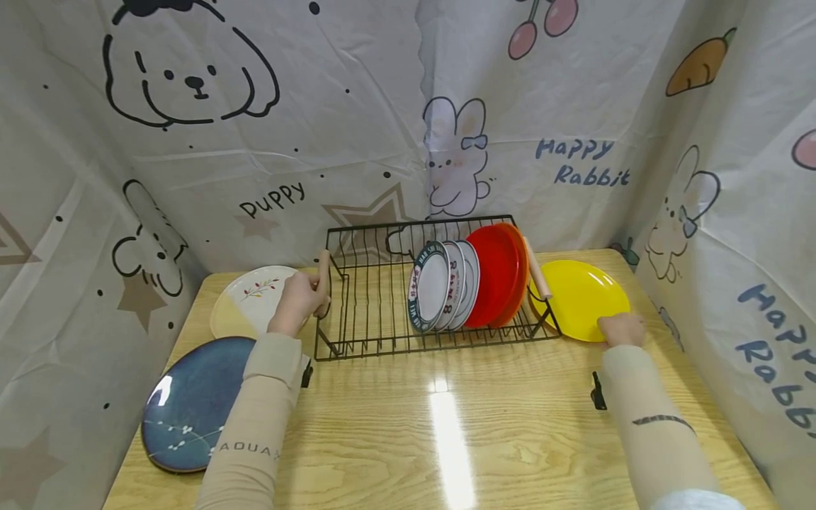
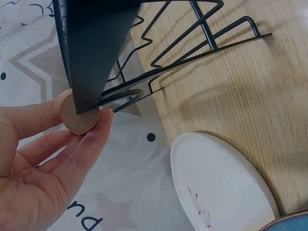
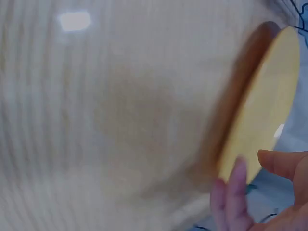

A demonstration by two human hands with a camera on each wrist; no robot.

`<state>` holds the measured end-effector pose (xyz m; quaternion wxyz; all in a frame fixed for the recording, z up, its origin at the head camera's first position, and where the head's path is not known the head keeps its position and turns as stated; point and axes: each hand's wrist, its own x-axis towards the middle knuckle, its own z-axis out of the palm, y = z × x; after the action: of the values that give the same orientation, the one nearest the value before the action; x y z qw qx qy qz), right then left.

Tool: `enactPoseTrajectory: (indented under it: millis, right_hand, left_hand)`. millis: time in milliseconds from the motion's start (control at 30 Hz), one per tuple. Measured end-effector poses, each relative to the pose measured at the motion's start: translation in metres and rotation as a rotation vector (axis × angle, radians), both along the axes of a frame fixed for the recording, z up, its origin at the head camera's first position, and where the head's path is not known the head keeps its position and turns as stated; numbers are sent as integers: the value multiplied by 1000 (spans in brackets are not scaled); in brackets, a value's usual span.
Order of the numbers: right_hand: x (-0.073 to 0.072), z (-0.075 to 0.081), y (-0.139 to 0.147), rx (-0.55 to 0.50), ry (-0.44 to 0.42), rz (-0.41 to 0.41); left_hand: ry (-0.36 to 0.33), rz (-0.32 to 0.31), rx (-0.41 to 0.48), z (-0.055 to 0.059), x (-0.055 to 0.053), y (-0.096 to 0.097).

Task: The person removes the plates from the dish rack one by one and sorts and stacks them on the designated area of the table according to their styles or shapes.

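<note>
2 hands are at work well apart, and each brings its own risk. The left hand [image 1: 297,300] curls thumb and fingers round the wooden handle [image 1: 324,273] at the left end of the wire rack [image 1: 382,225]; a careless tug there could drag or tip the rack and topple the white plates [image 1: 432,287], the red plate [image 1: 492,276] and the orange plate [image 1: 524,269], since all of them stand toward its right end and load it unevenly. The right hand [image 1: 622,330] is at the near rim of the yellow plate [image 1: 579,297], at the right side of the table [image 1: 510,425], beside the rack; whether that rim is slightly raised is unclear. In the right wrist view, thumb and fingertips show a narrow gap over the rim, but I cannot tell whether they bear on it. If they do, only a bit of edge would be held, so the far side might sag, twist or slip once lifted. Its left side sits close to the rack's right handle [image 1: 537,268], where it could snag. Opposite, the blue plate [image 1: 191,397] lies partly beneath the left forearm [image 1: 251,425], so a dropped arm could bump it.
</note>
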<state>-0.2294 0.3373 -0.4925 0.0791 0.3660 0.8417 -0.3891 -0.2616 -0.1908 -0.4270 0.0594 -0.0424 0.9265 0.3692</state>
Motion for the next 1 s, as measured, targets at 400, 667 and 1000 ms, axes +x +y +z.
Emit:
enactPoseTrajectory:
  millis: [400, 667, 1000]
  right_hand:
    - [-40, 69, -39, 278, 305, 215]
    - [-42, 103, -76, 250, 522, 359]
    - [-34, 114, -103, 143, 527, 565]
  left_hand:
    - [-24, 36, 5, 2, 2, 1]
    - [-20, 30, 5, 0, 0, 0]
    - [-20, 26, 0, 1, 1, 0]
